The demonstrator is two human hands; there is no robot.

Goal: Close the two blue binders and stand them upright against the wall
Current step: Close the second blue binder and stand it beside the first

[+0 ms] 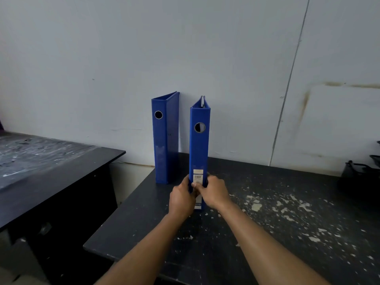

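Two blue binders stand upright on a black table [267,223], spines toward me. The left binder [165,138] is closed and its far end rests against the white wall [123,68]. The right binder [199,145] stands nearer to me, closed, with white paper showing through its spine hole and a label low on the spine. My left hand [182,199] grips its lower left side and my right hand [214,193] grips its lower right side. Whether this binder touches the wall is hidden behind it.
The table's top is flecked with chipped white patches. A second black table [51,167] stands lower to the left, with a gap between the two. Dark objects [359,173] sit at the table's far right edge.
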